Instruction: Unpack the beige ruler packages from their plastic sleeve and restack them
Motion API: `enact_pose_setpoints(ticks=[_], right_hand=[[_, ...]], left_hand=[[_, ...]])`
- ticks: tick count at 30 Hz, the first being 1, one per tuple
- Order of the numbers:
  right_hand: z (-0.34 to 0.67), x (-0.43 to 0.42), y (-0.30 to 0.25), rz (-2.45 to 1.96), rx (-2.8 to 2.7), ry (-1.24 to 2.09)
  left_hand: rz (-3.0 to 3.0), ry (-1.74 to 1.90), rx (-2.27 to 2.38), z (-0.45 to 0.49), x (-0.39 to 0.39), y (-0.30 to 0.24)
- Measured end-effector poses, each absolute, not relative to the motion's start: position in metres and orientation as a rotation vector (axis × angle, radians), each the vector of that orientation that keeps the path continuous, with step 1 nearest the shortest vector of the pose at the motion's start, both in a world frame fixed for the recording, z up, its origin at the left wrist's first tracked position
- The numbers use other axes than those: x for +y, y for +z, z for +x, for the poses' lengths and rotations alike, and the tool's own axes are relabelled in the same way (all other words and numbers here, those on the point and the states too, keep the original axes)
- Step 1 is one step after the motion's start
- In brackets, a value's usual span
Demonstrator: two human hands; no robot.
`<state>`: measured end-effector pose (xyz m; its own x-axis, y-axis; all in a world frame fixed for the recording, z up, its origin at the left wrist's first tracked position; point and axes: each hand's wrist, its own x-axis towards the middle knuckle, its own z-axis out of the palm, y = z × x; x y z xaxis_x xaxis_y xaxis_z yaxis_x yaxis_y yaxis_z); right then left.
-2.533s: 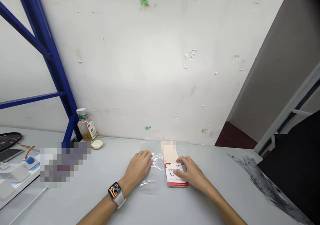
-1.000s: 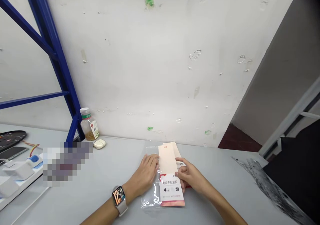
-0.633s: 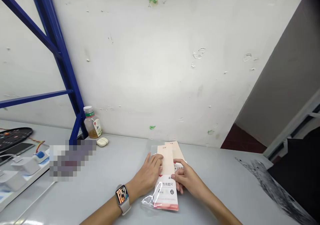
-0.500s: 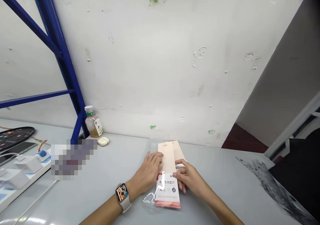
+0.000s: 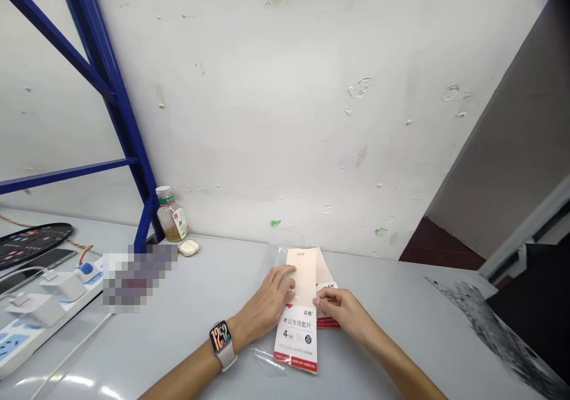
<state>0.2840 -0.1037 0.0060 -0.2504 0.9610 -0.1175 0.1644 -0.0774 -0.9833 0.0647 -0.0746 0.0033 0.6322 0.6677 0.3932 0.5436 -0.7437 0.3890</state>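
Note:
A long paper packaging card [image 5: 303, 278], cream above and white with red and black print below, lies lengthwise in front of me. Clear plastic film [image 5: 269, 355] sticks out along its left side; whether the card is inside it I cannot tell. My left hand [image 5: 267, 302], wearing a watch, rests with its fingers spread over the card's left edge. On the opposite edge, my right hand [image 5: 336, 305] pinches the card between thumb and fingers near the printed section. A second similar card [image 5: 329, 323] with a red band lies underneath, fanned to the right and partly hidden by that hand.
At left are a white power strip [image 5: 48, 323] with plugged chargers, a phone [image 5: 42, 266] and a round black tray [image 5: 31, 243]. A jar [image 5: 173, 219] and a white earbud case [image 5: 189, 247] stand near the blue frame [image 5: 120, 115]. Black-and-grey sheeting [image 5: 494, 329] covers the right side.
The top card has shifted slightly, and the glare over its print is gone. My right hand has moved a little right, showing more of the lower card's red band. The view has shifted slightly.

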Motion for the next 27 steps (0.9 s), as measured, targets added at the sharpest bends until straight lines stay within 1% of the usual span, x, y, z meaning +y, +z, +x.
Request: enact_pose_setpoints(ticks=[4,11,14,17,20,23,27], right_hand=[[0.279,-0.103,0.000,-1.271,-1.443,1.433],[0.266,-0.104,-0.007,-1.318,-1.517,1.308],[0.265,-0.105,-0.007,-1.342,-1.592,1.165],[0.270,-0.104,-0.006,-1.411,-1.661,0.939],[0.275,-0.102,-0.006,-1.445,-1.574,0.832],[0.278,-0.100,-0.006,-1.388,-1.461,0.941],[0.272,-0.103,-0.001,-1.257,-1.305,1.211]], left_hand=[[2.652,0.770,0.982,0.067,-0.075,0.002],[2.720,0.745,0.927,0.075,-0.079,0.000],[2.719,0.766,0.945,0.076,-0.078,0.002],[2.659,0.801,0.999,0.072,-0.077,0.005],[2.522,0.863,1.065,0.067,-0.074,0.006],[2.420,0.916,1.084,0.063,-0.072,0.004],[2.338,0.999,1.077,0.066,-0.072,0.002]])
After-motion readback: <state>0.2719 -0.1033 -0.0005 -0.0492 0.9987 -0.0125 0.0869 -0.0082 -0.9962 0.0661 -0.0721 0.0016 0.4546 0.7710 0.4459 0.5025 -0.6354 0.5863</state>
